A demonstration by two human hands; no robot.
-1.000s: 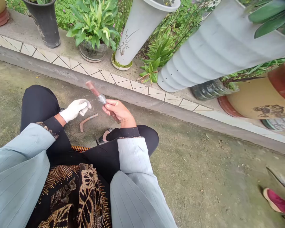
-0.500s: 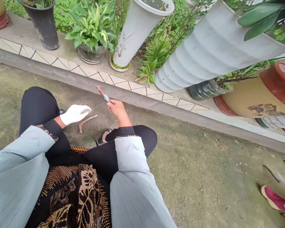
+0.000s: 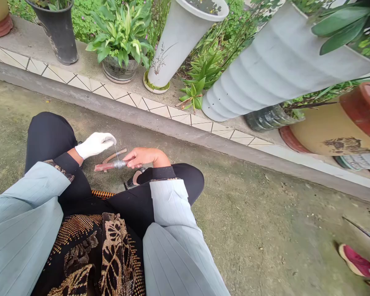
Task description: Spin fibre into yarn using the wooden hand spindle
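Observation:
My right hand (image 3: 142,157) is bare and closed round one end of a reddish-brown stick (image 3: 103,166). Silvery wire (image 3: 119,164) is wound in a band round the stick, close to my fingers. A thin free length of that wire runs up to my left hand (image 3: 97,144), which wears a white glove and pinches it at the fingertips. The stick points left, lying nearly level in the view. Behind it on the ground is a bent brown piece of wood (image 3: 112,156), partly hidden by the stick.
Along the low tiled ledge (image 3: 129,100) stand several potted plants, among them a tall white pot (image 3: 175,45) and a ribbed grey pot (image 3: 265,70). My crossed legs frame the concrete ground. A red shoe (image 3: 357,261) and a thin dark stick (image 3: 360,229) are at the lower right.
My right hand has come down and left, swinging the stick from pointing up-left to nearly level. My gloved left hand has shifted slightly up; the wire still runs between the hands.

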